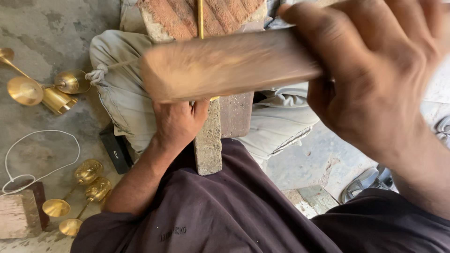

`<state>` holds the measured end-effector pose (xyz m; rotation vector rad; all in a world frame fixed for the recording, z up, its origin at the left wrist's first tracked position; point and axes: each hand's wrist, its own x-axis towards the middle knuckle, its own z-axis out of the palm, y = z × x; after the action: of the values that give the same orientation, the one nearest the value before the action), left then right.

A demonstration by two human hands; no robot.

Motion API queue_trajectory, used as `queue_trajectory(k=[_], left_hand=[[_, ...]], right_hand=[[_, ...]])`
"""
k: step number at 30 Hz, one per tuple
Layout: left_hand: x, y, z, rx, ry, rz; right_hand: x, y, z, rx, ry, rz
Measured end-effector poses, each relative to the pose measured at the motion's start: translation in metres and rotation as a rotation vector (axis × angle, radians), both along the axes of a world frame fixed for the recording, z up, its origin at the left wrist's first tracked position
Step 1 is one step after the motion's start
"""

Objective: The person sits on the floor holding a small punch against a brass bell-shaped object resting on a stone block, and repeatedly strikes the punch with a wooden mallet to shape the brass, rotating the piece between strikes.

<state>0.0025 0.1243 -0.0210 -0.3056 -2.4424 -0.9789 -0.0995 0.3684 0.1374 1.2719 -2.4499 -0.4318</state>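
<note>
His right hand (375, 79) grips a blurred wooden block (225, 65) above the brick (211, 136), which his left hand (178, 122) clasps, fingers curled.

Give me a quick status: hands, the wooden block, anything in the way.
Right hand grips blurred wooden block, raised. Left hand steadies brass rod on brick. Block hides the contact point.

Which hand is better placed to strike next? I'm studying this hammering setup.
The right hand, probably: it grips the wooden block raised above the brick. The left hand is low against the brick by the brass rod.
</note>
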Motion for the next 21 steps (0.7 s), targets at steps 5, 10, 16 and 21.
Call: queue_trajectory(k=[5,10,16,21], left_hand=[[-0.007,0.007,0.019,0.171,-0.203,-0.071],[-0.005,-0.028,0.046,0.618,-0.392,0.044],[0.012,-0.038,0.064,0.400,-0.604,0.027],[0.000,-0.045,0.056,0.425,-0.716,-0.021]], right_hand=[[0.018,0.015,0.005,-0.069,0.055,-0.129],[0.037,0.006,-0.036,-0.725,-0.905,-0.388],[0.061,-0.043,-0.109,-1.251,-1.638,-0.571],[0.076,-0.046,-0.107,-1.359,-1.552,-0.637]])
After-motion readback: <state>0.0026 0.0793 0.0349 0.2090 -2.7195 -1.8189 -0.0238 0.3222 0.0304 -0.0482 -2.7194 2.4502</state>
